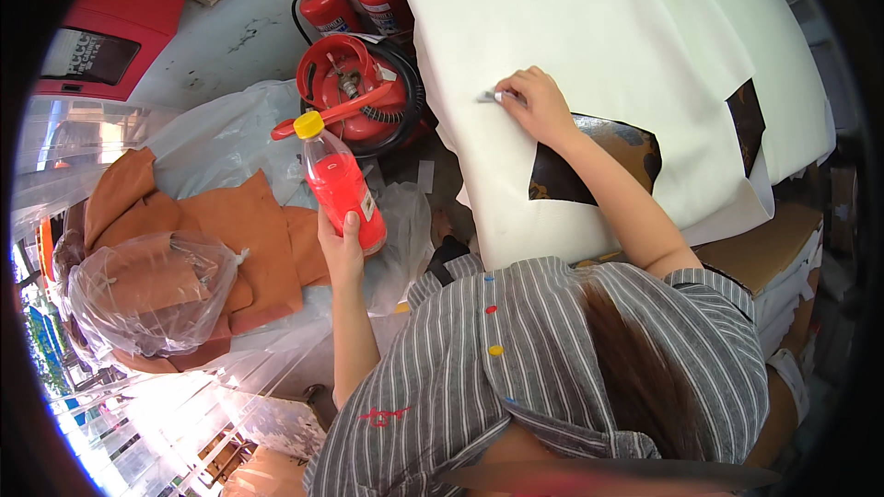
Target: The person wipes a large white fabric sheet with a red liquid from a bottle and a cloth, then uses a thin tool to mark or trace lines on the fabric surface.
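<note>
- We log the bottle first: clear plastic, yellow cap on, bright red liquid filling most of it, air gap at the neck.
- Bottle's place: held up in the air, off the left edge of the white sheet, tilted, cap end leaning left.
- Left hand: wrapped around the bottle's lower part, thumb across the near side.
- Right hand: thumb and fingers together, pinching a small grey thing over the white sheet, near its left edge; kind unclear to us, and we can't tell if it touches the sheet.
- White sheet: smooth, draped, folds toward its right edge; dark mottled patch with angular edges shows nearer the lower edge, under the right forearm.
- Labels: small pale one on the bottle's right side, print too small for us.
- Two fire extinguishers, red, pale labels, beyond the sheet's upper left corner; red hose reel just below them.
- Red cabinet on the wall: white lettering on its dark panel.
- Striped shirt: red stitched script on the chest.
- Brown leather pieces left of the bottle, clear plastic bag over part.
</note>
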{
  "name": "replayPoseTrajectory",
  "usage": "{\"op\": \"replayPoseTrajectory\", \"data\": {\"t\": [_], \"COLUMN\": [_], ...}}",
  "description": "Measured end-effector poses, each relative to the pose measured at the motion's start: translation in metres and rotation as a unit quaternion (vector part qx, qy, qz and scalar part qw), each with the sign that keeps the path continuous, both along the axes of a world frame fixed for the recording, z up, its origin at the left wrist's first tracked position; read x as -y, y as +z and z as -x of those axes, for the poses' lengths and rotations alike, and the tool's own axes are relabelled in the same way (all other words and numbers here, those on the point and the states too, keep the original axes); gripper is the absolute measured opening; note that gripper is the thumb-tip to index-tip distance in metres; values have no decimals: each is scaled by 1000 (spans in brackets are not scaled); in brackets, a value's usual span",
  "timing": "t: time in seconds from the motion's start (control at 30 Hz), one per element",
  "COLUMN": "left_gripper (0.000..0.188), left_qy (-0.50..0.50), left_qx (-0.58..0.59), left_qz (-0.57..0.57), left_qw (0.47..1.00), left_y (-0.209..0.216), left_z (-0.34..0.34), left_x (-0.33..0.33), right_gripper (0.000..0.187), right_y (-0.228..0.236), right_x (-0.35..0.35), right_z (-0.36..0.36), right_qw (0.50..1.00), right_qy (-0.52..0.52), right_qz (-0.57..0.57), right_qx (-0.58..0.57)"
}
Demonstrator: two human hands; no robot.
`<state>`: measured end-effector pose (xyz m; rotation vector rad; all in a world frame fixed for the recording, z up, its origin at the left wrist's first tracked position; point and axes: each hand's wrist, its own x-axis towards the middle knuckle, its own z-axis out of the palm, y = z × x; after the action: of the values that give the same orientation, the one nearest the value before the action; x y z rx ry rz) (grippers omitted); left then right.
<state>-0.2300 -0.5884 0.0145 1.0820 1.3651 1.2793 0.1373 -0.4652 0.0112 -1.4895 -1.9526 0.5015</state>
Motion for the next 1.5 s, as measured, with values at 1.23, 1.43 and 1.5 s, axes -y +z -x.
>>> {"op": "replayPoseTrajectory", "data": {"t": [1.23,1.43,1.5], "left_gripper": [60,62,62], "left_qy": [-105,-56,-38], "left_qx": [-28,24,26], "left_qz": [60,44,36], "left_qw": [992,997,998], "left_y": [6,2,-1], "left_z": [-29,-19,-14], "left_x": [-43,-25,-21], "right_gripper": [9,10,9], "right_y": [2,-7,-3], "right_x": [16,-15,32], "right_z": [-5,4,33], "right_qw": [993,991,998], "right_qy": [-30,-99,3], "right_qz": [-107,-92,-63], "right_qx": [50,-3,-7]}}
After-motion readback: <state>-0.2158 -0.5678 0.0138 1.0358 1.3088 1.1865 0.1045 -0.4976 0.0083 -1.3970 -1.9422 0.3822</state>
